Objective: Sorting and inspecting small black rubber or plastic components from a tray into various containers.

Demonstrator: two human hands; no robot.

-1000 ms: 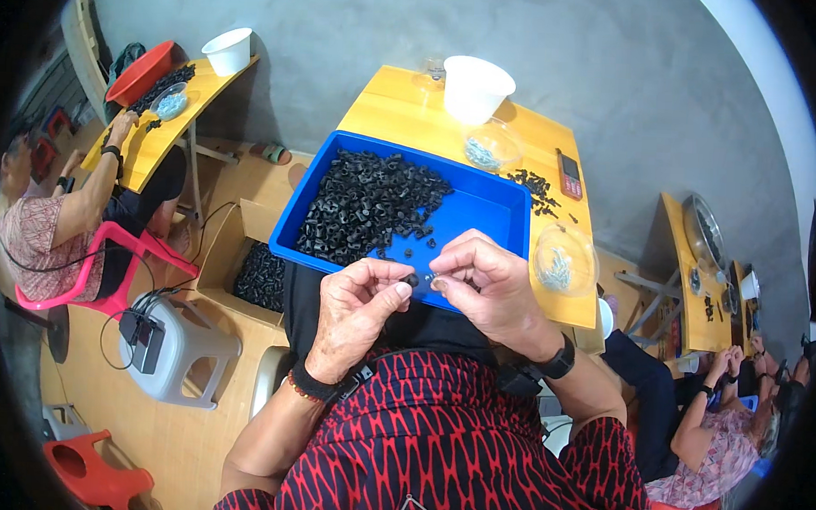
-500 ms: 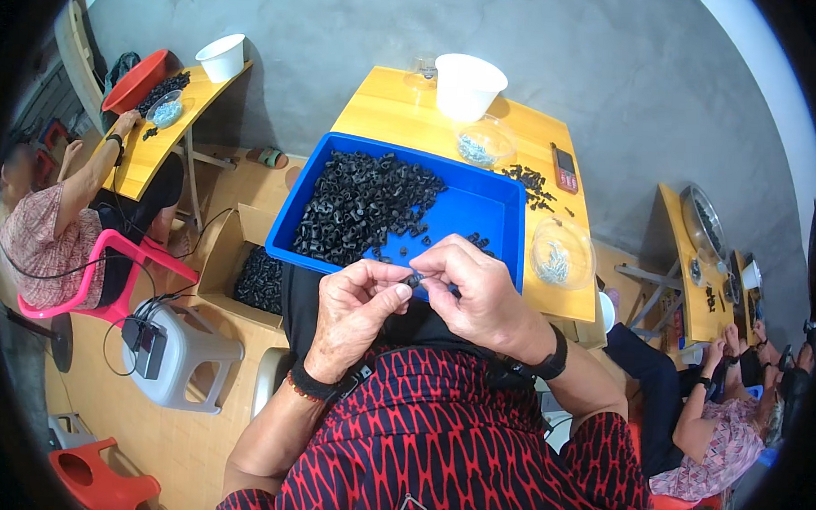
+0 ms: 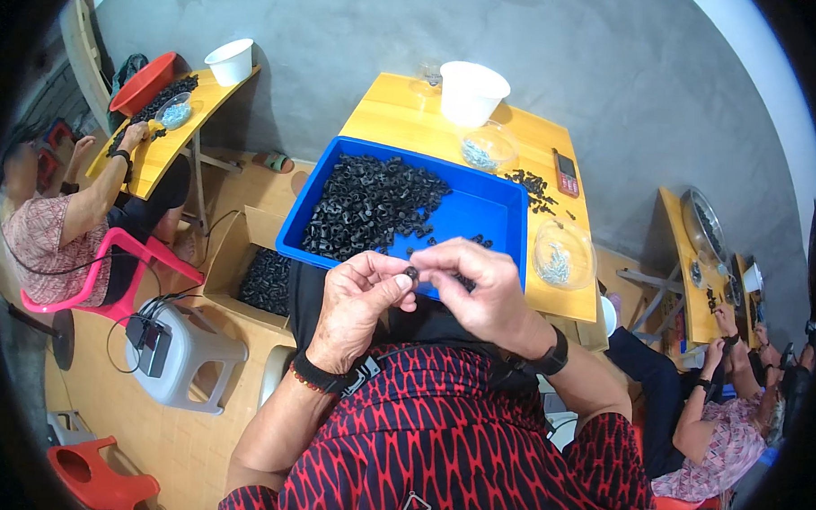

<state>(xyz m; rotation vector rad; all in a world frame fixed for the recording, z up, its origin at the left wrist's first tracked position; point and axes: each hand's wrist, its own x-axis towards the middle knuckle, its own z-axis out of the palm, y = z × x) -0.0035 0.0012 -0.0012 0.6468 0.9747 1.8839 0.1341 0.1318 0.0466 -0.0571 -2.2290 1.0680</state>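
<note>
Your left hand (image 3: 362,294) clamps small, dark, rounded part (image 3: 412,273) between thumb and finger, by near edge of blue tray (image 3: 486,208). Your right hand (image 3: 479,284) close beside; cannot tell whether fingertips meet.

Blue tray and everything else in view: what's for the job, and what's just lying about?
Seem part of the job:
black piece in the left hand
blue tray with black pieces
clear bowl, small shiny pieces

Probably just lying about:
phone
green footwear on the floor

Beyond my right grip (image 3: 480,292), the blue tray (image 3: 489,204) leaves room at far right, while a black heap (image 3: 365,204) blocks its left.
</note>
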